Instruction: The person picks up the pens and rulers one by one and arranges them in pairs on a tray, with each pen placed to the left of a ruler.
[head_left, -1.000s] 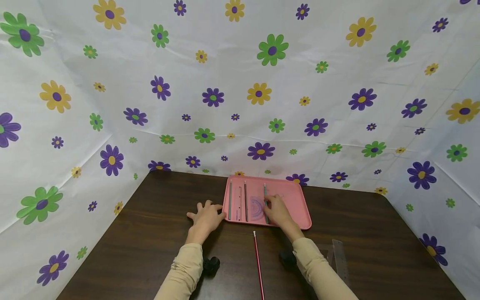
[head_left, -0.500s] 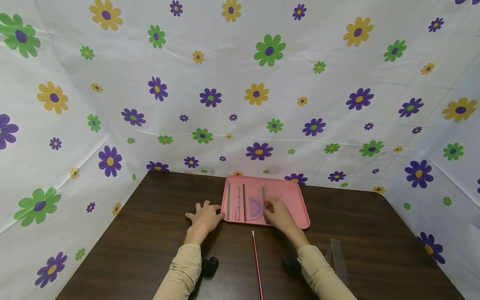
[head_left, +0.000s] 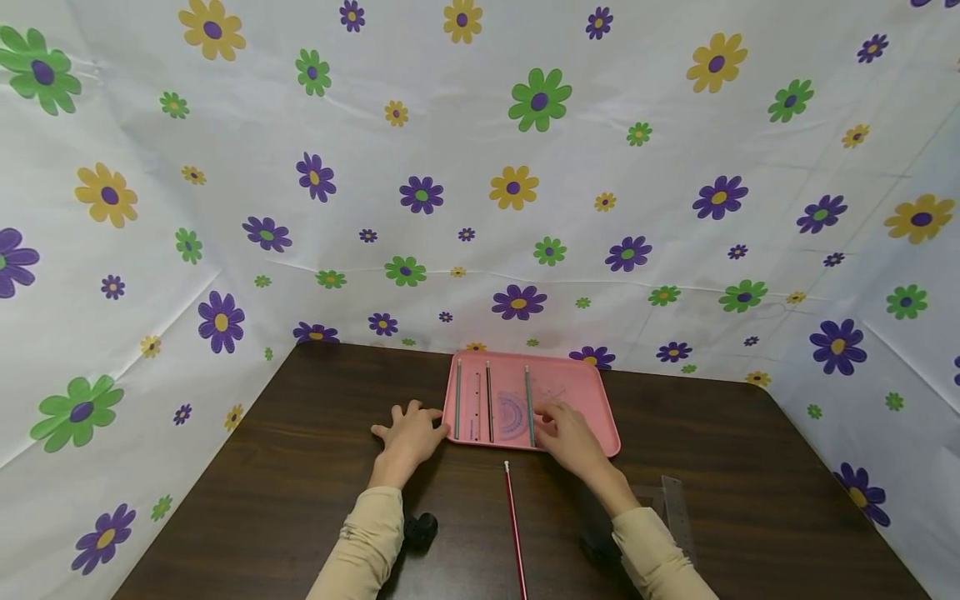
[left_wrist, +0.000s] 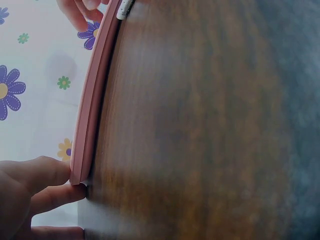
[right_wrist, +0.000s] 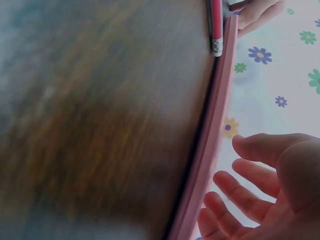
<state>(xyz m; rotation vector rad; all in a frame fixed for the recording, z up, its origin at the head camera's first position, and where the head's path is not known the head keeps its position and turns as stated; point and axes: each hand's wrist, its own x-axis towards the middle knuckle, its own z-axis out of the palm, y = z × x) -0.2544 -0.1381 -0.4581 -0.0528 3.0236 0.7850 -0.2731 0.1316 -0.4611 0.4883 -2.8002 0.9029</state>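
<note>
A pink tray (head_left: 600, 417) lies near the back of the table. My left hand (head_left: 408, 437) is at its front left corner, thumb against the rim and fingers spread; the left wrist view shows the thumb touching the tray edge. My right hand (head_left: 573, 437) hovers over the tray's right half, fingers loosely bent, holding nothing. Just left of its fingertips lies a green pencil (head_left: 529, 400). Further left in the tray are a purple-marked protractor (head_left: 512, 417), a dark pencil (head_left: 490, 400), a narrow clear ruler (head_left: 476, 408) and another green pencil (head_left: 458, 400).
On the table before the tray lies a red pencil (head_left: 514, 525) with a white eraser end. A clear ruler (head_left: 677, 512) and another transparent piece (head_left: 651, 498) lie by the right forearm. Flowered cloth (head_left: 450, 225) rises behind and beside the table.
My right hand has let go of the green pencil in the tray and shifted slightly right of it. My left hand has stayed at the tray corner.
</note>
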